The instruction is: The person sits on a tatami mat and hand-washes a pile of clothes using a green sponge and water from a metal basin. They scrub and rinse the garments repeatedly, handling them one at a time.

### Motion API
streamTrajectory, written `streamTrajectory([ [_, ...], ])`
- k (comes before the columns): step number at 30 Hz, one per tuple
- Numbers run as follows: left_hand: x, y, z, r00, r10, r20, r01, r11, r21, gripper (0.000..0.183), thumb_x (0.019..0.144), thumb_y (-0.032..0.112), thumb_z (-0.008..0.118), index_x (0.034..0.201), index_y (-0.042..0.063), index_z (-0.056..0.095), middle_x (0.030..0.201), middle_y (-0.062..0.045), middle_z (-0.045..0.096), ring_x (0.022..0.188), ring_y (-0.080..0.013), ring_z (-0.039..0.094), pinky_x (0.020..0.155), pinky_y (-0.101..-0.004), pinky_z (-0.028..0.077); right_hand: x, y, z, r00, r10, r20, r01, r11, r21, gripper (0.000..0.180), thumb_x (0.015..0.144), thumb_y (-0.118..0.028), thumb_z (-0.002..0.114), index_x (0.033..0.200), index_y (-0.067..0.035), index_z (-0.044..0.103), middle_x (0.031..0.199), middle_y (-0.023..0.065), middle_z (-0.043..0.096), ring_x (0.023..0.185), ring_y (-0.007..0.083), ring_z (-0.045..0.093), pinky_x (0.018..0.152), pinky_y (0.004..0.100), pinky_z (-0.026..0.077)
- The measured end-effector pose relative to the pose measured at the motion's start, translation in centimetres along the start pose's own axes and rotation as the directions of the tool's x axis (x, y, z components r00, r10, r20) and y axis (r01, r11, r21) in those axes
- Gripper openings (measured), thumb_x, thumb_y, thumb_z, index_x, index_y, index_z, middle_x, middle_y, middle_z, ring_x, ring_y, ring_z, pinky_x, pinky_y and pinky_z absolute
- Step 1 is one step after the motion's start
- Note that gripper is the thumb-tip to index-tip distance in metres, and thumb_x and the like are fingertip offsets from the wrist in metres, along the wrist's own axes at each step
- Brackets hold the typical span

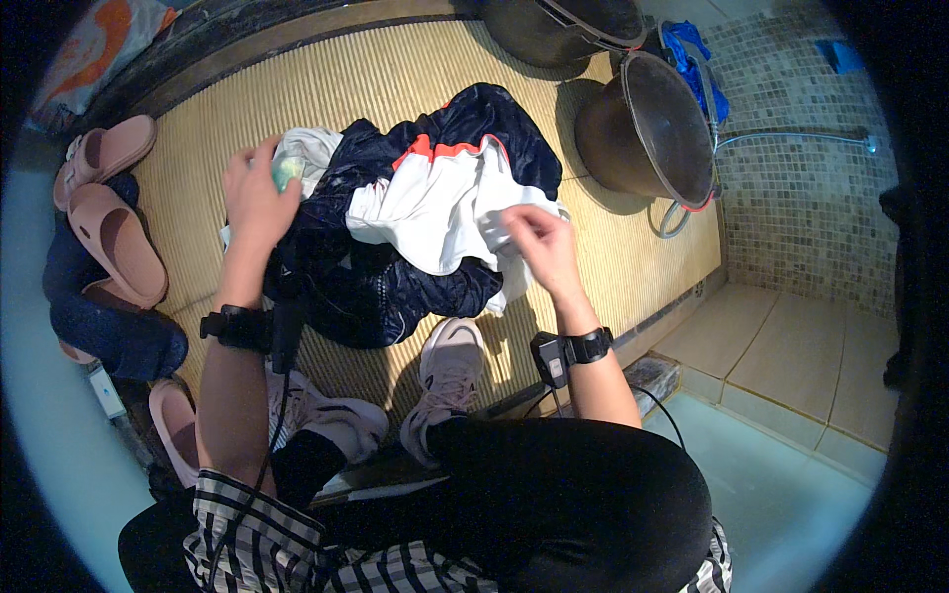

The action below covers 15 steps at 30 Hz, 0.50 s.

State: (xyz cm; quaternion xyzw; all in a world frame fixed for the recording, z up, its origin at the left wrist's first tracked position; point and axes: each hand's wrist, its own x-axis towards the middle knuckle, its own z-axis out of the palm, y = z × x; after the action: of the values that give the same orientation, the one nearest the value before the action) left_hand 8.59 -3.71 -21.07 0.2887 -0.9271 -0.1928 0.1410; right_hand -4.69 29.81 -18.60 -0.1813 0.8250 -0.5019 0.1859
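Observation:
My left hand (259, 193) holds a pale green, rounded thing, maybe a bar of soap (288, 172), against a bunched whitish cloth (315, 152) at the left of a heap of clothes. A dark navy garment (385, 293), wet-looking and crumpled, makes up most of the heap. Across its middle lies a white garment part (437, 215) with red edging. My right hand (545, 241), slightly blurred, is at the right edge of the white cloth, thumb and fingertips close together; whether they pinch the fabric is not clear.
The clothes lie on a ribbed yellowish floor (245, 81). Two dark buckets (593, 141) stand at the upper right beside a mosaic-tiled wall (793, 193). Pink slippers (118, 244) and dark cloth (118, 337) line the left side. My shoes (452, 363) are just below the heap. Cables hang from both wrist devices.

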Motion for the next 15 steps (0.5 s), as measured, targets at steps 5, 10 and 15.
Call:
streamTrajectory([
  [5,-3.0,-3.6,2.8,0.991,-0.134,0.002,0.134,0.987,0.084,0.086,0.067,0.012,0.075,0.142,0.022,0.032,0.119,-0.026,0.045,0.108,-0.0423,0.047,0.092,-0.048,0.04,-0.2,3.4,-2.4,0.959,0.127,-0.253,-0.228,0.876,-0.424,0.048,0.07,-0.039,0.077,0.087,0.0,0.055,0.065,0.0072,0.057,0.057,0.02,0.057,0.057,0.0326,0.047],
  [10,-3.2,-6.0,4.0,0.991,-0.133,0.023,0.135,0.979,-0.153,0.085,0.068,0.008,0.071,0.142,0.022,0.032,0.112,-0.026,0.051,0.1,-0.0423,0.052,0.088,-0.0451,0.044,-0.2,7.0,-1.5,0.877,-0.069,-0.476,-0.143,0.907,-0.395,0.055,0.065,-0.041,0.082,0.085,0.003,0.056,0.067,0.0059,0.058,0.059,0.0196,0.055,0.057,0.0329,0.046],
  [15,-1.3,-5.2,1.7,0.975,-0.213,-0.054,0.178,0.91,-0.375,0.078,0.07,0.007,0.064,0.14,0.007,0.031,0.119,-0.025,0.054,0.114,-0.0391,0.052,0.096,-0.0416,0.042,-0.1,8.5,-2.1,0.875,0.359,-0.323,-0.319,0.932,0.173,0.038,0.077,-0.032,0.076,0.081,0.002,0.058,0.069,0.0031,0.057,0.054,0.0088,0.047,0.051,0.0255,0.04],
])
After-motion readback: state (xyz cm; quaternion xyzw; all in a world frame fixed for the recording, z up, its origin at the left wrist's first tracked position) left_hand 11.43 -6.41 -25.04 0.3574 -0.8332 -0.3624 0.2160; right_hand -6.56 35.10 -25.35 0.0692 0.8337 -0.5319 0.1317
